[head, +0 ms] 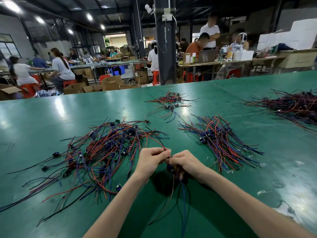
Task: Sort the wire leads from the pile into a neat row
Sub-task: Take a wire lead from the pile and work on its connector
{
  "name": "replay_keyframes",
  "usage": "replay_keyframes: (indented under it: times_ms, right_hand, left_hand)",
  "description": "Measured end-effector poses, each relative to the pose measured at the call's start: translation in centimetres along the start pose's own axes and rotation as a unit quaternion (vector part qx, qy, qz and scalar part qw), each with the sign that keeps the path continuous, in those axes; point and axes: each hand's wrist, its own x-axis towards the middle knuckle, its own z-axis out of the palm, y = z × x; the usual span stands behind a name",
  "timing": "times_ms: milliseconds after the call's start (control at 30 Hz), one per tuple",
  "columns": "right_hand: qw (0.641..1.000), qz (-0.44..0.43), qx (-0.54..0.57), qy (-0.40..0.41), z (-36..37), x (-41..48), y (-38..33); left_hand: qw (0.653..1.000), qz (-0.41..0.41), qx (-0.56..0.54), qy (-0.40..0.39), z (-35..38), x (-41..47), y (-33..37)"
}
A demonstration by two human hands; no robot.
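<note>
Pinched in the left hand (152,159) is a red wire (162,145) trailing back toward the tangled pile (103,152); the right hand (186,163) is curled round a wire lead (171,168), held just above the green table (51,117). If the wire is pulled while snagged, neighbours could be dragged out and knotted tighter. Four groups are counted: the pile, a combed bundle (221,141), a small cluster (171,102), a dark heap (295,107); single leads cannot be counted

Both hands (169,160) pinch one wire lead (171,168) beside the tangled pile (103,152).
</note>
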Motion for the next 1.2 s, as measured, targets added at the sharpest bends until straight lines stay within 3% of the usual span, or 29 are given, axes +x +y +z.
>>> replay_keyframes:
  times_ms: [467,533,733,900,1200]
  right_hand:
    - [0.999,-0.017,-0.021,0.028,0.4,0.8,0.4]
    - [0.999,-0.016,-0.015,0.024,0.5,0.9,0.3]
    - [1.0,-0.013,0.0,-0.019,0.5,0.8,0.1]
    - [1.0,-0.009,0.007,-0.014,0.5,0.6,-0.2]
    - [1.0,-0.005,0.003,-0.017,0.5,0.6,-0.2]
  left_hand:
    - [0.997,-0.001,-0.021,0.069,-0.1,0.4,-0.1]
    - [0.995,-0.025,-0.045,0.081,-0.2,0.5,0.0]
    - [0.961,-0.205,-0.169,0.08,-0.5,0.8,0.6]
    - [0.964,-0.192,-0.173,0.069,-0.9,0.7,1.0]
    - [0.929,-0.223,-0.28,0.091,-3.3,2.1,1.4]
